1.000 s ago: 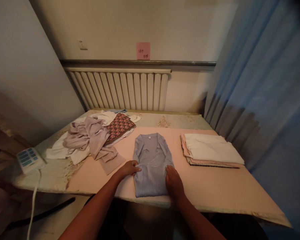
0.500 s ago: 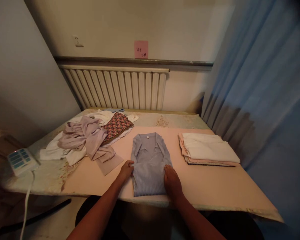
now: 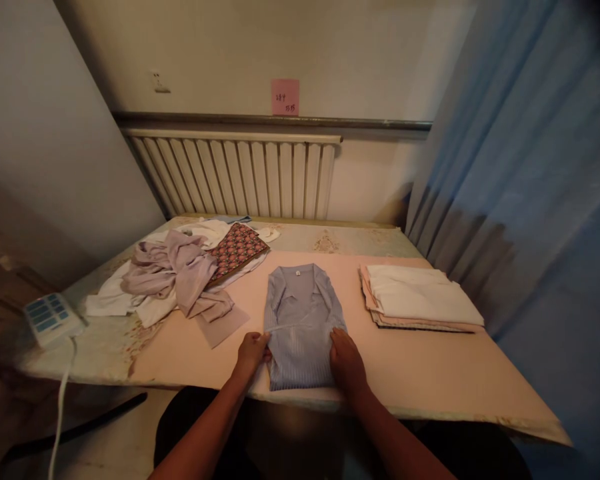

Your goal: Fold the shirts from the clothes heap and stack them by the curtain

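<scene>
A blue-grey ribbed shirt (image 3: 303, 357) lies folded at the front middle of the table, its open collar toward the wall and its lower part turned up over the front. At its left edge, my left hand (image 3: 253, 350) has its fingers closed on the fabric. My right hand (image 3: 347, 360) grips the right edge at about the same height, thumb on top and the other fingers partly hidden. Both hands rest close to the tabletop.
A folded stack of cloths (image 3: 425, 293), white on top, lies to the right on the pink sheet (image 3: 420, 373). Rumpled clothes (image 3: 175, 267) and a patterned cloth (image 3: 239, 252) heap up at the left. A power strip (image 3: 53, 319) with a white cable sits at the left edge.
My left hand has slid slightly down along the shirt's left edge. The right hand stays at the right edge, and the shirt looks nearly the same. The view has shifted a little.
</scene>
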A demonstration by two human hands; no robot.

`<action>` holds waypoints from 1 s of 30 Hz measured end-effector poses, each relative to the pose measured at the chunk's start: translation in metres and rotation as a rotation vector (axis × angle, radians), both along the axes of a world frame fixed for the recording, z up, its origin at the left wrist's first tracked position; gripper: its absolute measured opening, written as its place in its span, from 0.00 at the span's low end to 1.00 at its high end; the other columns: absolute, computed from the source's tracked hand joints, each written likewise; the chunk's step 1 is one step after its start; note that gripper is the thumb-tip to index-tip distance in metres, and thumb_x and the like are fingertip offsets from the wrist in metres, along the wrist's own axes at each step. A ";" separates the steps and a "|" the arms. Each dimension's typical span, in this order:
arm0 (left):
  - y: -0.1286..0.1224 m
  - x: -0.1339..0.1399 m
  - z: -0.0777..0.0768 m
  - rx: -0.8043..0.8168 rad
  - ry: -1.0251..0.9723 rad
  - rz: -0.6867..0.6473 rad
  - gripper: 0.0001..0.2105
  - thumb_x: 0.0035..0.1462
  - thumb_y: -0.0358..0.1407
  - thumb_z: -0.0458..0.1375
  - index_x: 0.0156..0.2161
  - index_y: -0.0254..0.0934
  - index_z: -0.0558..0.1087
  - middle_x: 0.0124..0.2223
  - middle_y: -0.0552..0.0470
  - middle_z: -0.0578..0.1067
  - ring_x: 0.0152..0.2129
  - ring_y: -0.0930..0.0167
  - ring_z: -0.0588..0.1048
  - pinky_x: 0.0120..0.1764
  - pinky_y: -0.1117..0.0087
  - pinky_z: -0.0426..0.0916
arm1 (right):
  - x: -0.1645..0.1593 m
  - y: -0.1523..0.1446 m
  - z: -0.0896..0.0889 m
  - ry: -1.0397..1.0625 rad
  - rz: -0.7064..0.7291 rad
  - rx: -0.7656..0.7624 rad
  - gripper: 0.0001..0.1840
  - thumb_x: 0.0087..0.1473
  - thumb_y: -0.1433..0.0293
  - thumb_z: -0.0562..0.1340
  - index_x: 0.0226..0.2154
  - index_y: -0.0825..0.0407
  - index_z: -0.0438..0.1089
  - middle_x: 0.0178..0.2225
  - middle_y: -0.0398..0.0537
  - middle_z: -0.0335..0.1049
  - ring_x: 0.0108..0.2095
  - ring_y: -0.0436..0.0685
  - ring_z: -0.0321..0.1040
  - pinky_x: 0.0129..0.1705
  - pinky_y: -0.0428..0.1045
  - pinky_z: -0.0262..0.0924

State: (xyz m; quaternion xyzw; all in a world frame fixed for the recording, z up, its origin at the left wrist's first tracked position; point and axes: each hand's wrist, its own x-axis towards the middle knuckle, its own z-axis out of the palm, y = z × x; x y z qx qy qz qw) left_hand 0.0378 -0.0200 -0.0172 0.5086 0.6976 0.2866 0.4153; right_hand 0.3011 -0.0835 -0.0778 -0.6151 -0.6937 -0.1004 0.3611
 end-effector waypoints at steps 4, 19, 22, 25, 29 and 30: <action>-0.002 0.003 0.001 0.022 0.108 -0.023 0.22 0.55 0.36 0.57 0.54 0.31 0.62 0.33 0.50 0.77 0.28 0.70 0.77 0.32 0.72 0.68 | 0.000 0.000 0.001 -0.007 0.005 0.013 0.22 0.56 0.78 0.48 0.50 0.57 0.69 0.51 0.58 0.69 0.55 0.59 0.62 0.58 0.60 0.60; 0.000 0.011 -0.002 0.186 0.346 -0.102 0.23 0.52 0.28 0.53 0.55 0.36 0.63 0.48 0.45 0.76 0.45 0.65 0.74 0.46 0.70 0.65 | 0.001 0.003 -0.004 -0.014 -0.012 -0.009 0.22 0.55 0.78 0.49 0.49 0.58 0.69 0.51 0.58 0.69 0.54 0.59 0.64 0.58 0.58 0.60; 0.004 0.012 -0.004 0.199 0.364 -0.122 0.22 0.53 0.29 0.52 0.55 0.33 0.65 0.47 0.43 0.76 0.44 0.65 0.74 0.46 0.69 0.65 | 0.001 0.003 -0.005 -0.012 -0.002 0.012 0.22 0.55 0.79 0.49 0.48 0.58 0.69 0.50 0.58 0.70 0.54 0.59 0.64 0.57 0.59 0.61; 0.010 0.012 -0.004 0.212 0.381 -0.138 0.20 0.54 0.30 0.52 0.53 0.32 0.66 0.46 0.42 0.76 0.44 0.64 0.75 0.46 0.68 0.65 | 0.002 0.004 -0.005 -0.011 0.000 0.021 0.22 0.54 0.79 0.49 0.48 0.58 0.69 0.50 0.58 0.70 0.54 0.60 0.64 0.57 0.59 0.61; 0.011 0.013 -0.002 0.236 0.399 -0.146 0.19 0.54 0.30 0.51 0.53 0.32 0.66 0.48 0.41 0.75 0.46 0.64 0.74 0.48 0.68 0.64 | 0.002 0.004 -0.008 0.004 -0.009 0.022 0.22 0.54 0.79 0.49 0.49 0.56 0.69 0.51 0.57 0.70 0.54 0.59 0.64 0.57 0.59 0.61; 0.010 0.014 -0.002 0.243 0.402 -0.144 0.20 0.55 0.31 0.51 0.53 0.32 0.66 0.49 0.41 0.75 0.46 0.64 0.74 0.48 0.68 0.64 | 0.001 0.004 -0.010 0.013 -0.009 0.022 0.22 0.54 0.78 0.50 0.49 0.56 0.69 0.51 0.56 0.70 0.54 0.59 0.64 0.57 0.59 0.61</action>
